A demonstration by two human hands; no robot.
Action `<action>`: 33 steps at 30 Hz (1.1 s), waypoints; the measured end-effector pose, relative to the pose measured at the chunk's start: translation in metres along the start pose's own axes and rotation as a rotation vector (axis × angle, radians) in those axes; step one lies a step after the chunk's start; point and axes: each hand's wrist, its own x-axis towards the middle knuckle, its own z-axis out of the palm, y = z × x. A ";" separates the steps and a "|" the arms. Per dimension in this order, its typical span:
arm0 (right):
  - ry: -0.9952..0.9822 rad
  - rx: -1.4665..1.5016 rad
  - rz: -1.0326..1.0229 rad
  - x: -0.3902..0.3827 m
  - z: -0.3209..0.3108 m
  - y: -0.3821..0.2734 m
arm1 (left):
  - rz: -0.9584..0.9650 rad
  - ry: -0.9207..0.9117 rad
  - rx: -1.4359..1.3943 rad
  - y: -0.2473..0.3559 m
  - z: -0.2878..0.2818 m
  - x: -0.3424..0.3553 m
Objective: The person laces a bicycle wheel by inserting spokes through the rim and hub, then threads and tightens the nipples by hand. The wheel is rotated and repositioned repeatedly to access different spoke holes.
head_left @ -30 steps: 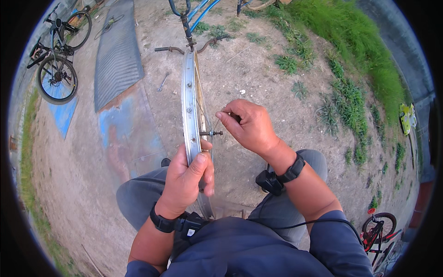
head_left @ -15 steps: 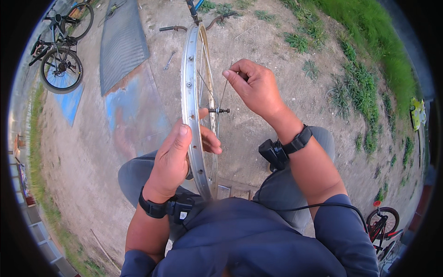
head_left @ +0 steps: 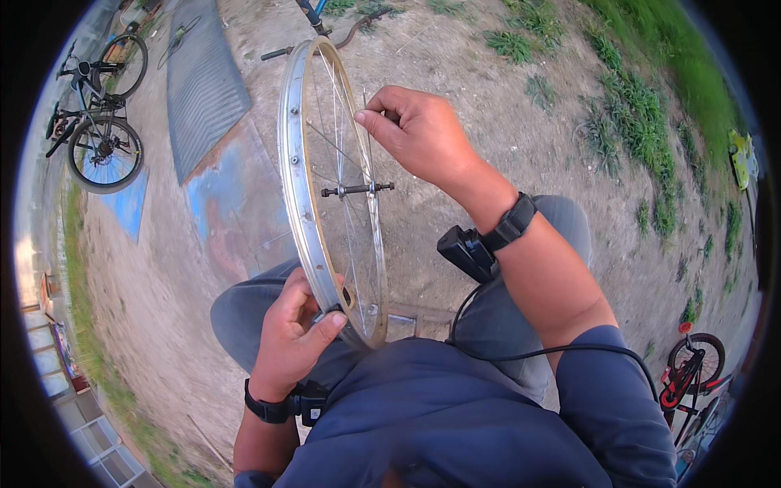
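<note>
A bare bicycle wheel [head_left: 290, 180] stands upright between my knees, its silver rim dotted with holes and a few spoke nipples. Thin spokes run from it to a dark-axled hub [head_left: 356, 189], and the rim carries no tyre. Low on the near side, my left hand [head_left: 293, 329] is closed around the rim, thumb outside and fingers partly hidden behind it. A small dark piece shows by that thumb; its kind is unclear. To the right of the wheel my right hand [head_left: 419, 134] pinches a thin spoke [head_left: 368, 150], which slants down toward the hub.
A rusty handlebar [head_left: 358, 31] lies beyond the wheel. A ridged grey sheet [head_left: 207, 89] and a worn blue board [head_left: 236, 187] are on the dirt at left. One bicycle [head_left: 104, 150] stands far left, a red one [head_left: 691, 370] lower right. Weeds [head_left: 643, 130] grow along the right.
My left hand has slid down the rim to its lower part. The wheel has turned and tilted so more of the hub shows. My right hand has shifted left, still pinching the spoke.
</note>
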 end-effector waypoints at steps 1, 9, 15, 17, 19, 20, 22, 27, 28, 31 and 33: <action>-0.001 -0.004 -0.008 0.000 0.000 0.000 | 0.006 0.003 -0.015 -0.001 0.000 -0.002; 0.010 -0.035 -0.026 0.002 -0.002 0.003 | -0.013 0.060 0.018 -0.001 0.002 -0.007; -0.010 -0.017 0.014 0.003 0.000 0.004 | -0.074 0.086 0.022 0.002 0.000 -0.014; -0.010 -0.013 0.021 0.004 0.000 0.004 | -0.069 0.087 0.027 0.001 0.001 -0.015; -0.009 -0.013 0.037 0.004 -0.001 0.004 | -0.061 0.085 0.021 0.000 0.001 -0.016; -0.014 -0.014 0.042 0.004 -0.001 0.005 | -0.065 0.078 0.021 -0.001 0.001 -0.016; -0.020 -0.015 0.051 0.004 -0.002 0.005 | -0.047 0.059 0.013 -0.002 0.001 -0.015; -0.013 -0.018 0.027 0.004 -0.002 0.005 | -0.063 0.091 0.091 -0.002 0.002 -0.016; -0.008 -0.030 0.019 0.003 -0.002 0.004 | -0.057 0.096 0.111 -0.002 0.003 -0.016; -0.020 -0.043 0.024 0.003 -0.003 0.004 | -0.055 0.094 0.035 -0.001 0.004 -0.017; -0.020 -0.036 0.020 0.003 -0.004 0.003 | -0.065 0.097 0.052 -0.001 0.003 -0.017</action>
